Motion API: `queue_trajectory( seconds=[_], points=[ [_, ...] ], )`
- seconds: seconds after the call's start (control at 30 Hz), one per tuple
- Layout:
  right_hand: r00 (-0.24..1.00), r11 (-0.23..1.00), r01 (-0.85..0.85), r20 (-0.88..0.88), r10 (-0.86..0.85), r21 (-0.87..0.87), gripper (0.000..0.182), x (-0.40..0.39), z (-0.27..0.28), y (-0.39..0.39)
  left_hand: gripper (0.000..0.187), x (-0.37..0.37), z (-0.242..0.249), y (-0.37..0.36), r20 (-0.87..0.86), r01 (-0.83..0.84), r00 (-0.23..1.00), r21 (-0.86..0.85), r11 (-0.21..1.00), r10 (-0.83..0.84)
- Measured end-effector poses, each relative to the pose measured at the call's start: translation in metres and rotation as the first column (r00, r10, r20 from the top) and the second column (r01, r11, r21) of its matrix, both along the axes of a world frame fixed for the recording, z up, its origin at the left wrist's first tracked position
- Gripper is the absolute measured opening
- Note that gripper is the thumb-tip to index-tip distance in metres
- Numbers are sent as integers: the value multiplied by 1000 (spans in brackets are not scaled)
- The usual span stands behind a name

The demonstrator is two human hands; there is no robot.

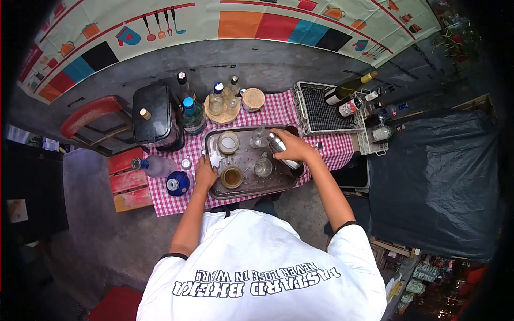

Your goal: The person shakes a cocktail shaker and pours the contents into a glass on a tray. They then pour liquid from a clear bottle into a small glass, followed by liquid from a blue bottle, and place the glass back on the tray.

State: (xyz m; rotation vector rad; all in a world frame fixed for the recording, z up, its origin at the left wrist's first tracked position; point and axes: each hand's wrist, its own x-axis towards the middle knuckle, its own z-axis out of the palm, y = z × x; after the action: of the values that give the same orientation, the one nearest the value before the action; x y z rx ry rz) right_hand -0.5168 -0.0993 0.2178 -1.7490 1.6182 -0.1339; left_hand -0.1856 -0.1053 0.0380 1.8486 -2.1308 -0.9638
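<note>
My right hand (296, 148) is wrapped around a silver metal shaker (277, 142), held tilted over the right side of a brown tray (246, 188). With thumb inside and fingers outside, my left hand (204, 174) grips the tray's left rim. On the wet tray stand a glass jar (229, 142) with a pale inside and another jar (232, 177) that looks brownish inside. Close to the shaker are a clear glass (263, 167) and a second clear glass vessel (259, 138). My right hand hides part of the shaker.
Left of the tray are a blue round bottle (177, 184), a clear bottle (158, 166) and a black container (152, 115). Behind it, bottles stand on a wooden board (230, 113). A wire basket (321, 125) with bottles is at the right. A checkered cloth (160, 200) covers the table.
</note>
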Motion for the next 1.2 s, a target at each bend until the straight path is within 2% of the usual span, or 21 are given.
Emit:
queue_trajectory(
  seconds=[0.37, 0.43, 0.63, 0.77, 0.9, 0.97, 1.2],
  points=[
    [998, 997, -61, -21, 60, -49, 91, -4, -14, -7, 71, 7, 8, -9, -7, 86, 996, 70, 994, -86],
    [997, 998, -64, -44, 64, 4, 90, -4, -12, -9, 72, 8, 10, -13, -12, 95, 995, 93, 991, -94],
    [994, 997, -71, -80, 73, 38, 92, -5, -12, -12, 91, 8, 2, -11, 39, 203, 976, 194, 960, -214],
    [991, 995, -72, -108, 79, 65, 92, -7, -18, -15, 91, 9, -15, -4, 79, 216, 969, 180, 960, -233],
    [990, 995, -64, -118, 73, 80, 91, -4, -11, -16, 92, 14, -21, -3, 49, 242, 964, 242, 940, -261],
    [992, 995, -79, -91, 84, 57, 96, -7, -17, -18, 93, 16, -25, -3, 41, 250, 963, 249, 936, -268],
    [990, 995, -83, -107, 89, 59, 97, -6, -9, -18, 116, 20, -26, -3, 74, 332, 926, 311, 891, -371]
  ],
)
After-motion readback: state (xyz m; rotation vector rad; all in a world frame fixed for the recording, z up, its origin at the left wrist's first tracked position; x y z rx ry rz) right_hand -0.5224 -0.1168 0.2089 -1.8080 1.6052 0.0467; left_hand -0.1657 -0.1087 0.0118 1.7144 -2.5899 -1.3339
